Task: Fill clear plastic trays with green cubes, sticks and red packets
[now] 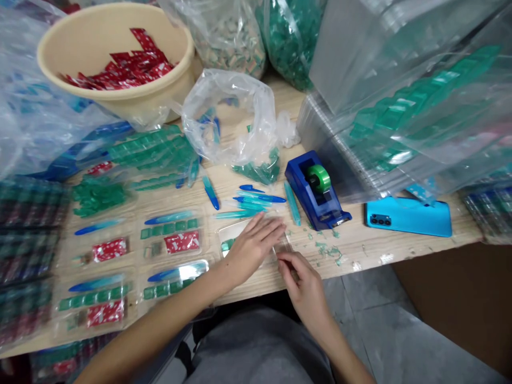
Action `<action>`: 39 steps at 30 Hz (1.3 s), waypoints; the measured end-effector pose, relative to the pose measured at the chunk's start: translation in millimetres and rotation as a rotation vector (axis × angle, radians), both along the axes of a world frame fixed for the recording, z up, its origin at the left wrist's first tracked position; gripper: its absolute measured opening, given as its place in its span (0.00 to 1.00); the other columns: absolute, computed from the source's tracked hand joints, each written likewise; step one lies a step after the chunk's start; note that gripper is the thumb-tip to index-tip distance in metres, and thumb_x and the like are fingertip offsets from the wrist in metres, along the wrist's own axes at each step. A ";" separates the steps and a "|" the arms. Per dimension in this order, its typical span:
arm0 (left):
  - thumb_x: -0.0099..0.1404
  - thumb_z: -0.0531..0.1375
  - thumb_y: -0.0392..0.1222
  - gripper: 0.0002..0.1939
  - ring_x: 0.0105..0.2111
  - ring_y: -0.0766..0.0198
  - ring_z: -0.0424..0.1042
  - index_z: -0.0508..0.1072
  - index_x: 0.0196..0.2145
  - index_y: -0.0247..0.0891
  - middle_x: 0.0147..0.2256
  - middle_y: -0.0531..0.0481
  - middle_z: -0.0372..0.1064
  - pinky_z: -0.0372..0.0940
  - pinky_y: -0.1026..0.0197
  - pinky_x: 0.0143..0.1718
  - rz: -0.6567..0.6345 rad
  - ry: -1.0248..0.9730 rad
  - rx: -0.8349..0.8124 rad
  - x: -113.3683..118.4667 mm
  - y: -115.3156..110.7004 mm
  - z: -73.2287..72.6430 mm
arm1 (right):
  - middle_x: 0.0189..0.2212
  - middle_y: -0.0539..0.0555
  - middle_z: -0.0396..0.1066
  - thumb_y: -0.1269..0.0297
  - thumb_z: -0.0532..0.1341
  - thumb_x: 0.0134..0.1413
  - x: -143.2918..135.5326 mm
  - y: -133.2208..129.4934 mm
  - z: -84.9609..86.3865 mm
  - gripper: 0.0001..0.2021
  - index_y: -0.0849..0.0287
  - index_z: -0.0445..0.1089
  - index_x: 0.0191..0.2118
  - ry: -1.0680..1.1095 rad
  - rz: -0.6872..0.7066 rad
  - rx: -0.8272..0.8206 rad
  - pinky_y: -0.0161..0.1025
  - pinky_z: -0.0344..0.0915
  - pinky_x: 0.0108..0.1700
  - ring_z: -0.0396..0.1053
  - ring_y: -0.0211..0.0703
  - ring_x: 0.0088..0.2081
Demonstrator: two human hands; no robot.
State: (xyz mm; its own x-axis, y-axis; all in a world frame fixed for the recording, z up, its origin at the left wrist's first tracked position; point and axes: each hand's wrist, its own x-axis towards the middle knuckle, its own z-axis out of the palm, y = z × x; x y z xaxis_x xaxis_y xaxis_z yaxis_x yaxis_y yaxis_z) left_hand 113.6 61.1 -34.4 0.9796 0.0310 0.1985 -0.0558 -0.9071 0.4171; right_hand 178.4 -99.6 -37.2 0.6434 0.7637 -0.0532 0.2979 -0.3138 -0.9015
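Observation:
My left hand [258,242] lies flat, fingers stretched together, across a clear plastic tray [231,231] near the table's front edge. Green square pieces [228,245] show in the tray's left end; the rest is covered by the hand. At the tray's right end my right hand [302,277] is closed, thumb and forefinger pinched by the corner; what they hold is hidden. Just beyond the tray lie several blue-and-turquoise pen-shaped pieces [256,200]. To the right stands a blue tape dispenser [298,181] with a green roll [319,178].
Filled clear trays [172,250] lie at left, beside green strips [156,152]. Behind are a cream basin [120,95] of red packets [132,66] and an open plastic bag [256,120]. Stacked clear trays [332,144] and a blue phone [412,217] are at right.

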 end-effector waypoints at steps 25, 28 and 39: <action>0.68 0.55 0.41 0.08 0.39 0.58 0.73 0.72 0.37 0.37 0.38 0.48 0.73 0.67 0.57 0.40 0.172 0.540 -0.249 -55.0 -6.0 29.2 | 0.35 0.49 0.72 0.68 0.57 0.61 12.6 -24.2 6.0 0.07 0.53 0.70 0.42 0.007 -0.192 -0.002 0.33 0.67 0.37 0.70 0.36 0.34; 0.69 0.54 0.37 0.08 0.39 0.62 0.73 0.72 0.35 0.38 0.38 0.51 0.73 0.65 0.62 0.38 0.152 0.678 -0.337 -47.0 4.4 25.6 | 0.33 0.50 0.72 0.67 0.57 0.61 13.3 -26.0 6.6 0.06 0.54 0.71 0.41 -0.008 -0.187 -0.013 0.33 0.67 0.35 0.70 0.35 0.32; 0.66 0.51 0.32 0.07 0.38 0.56 0.70 0.68 0.34 0.34 0.36 0.43 0.70 0.64 0.56 0.39 0.084 0.563 -0.194 -48.9 -5.9 28.7 | 0.30 0.52 0.74 0.62 0.58 0.59 -17.4 -27.0 13.1 0.08 0.56 0.73 0.39 0.436 -0.099 -0.007 0.32 0.70 0.30 0.72 0.35 0.28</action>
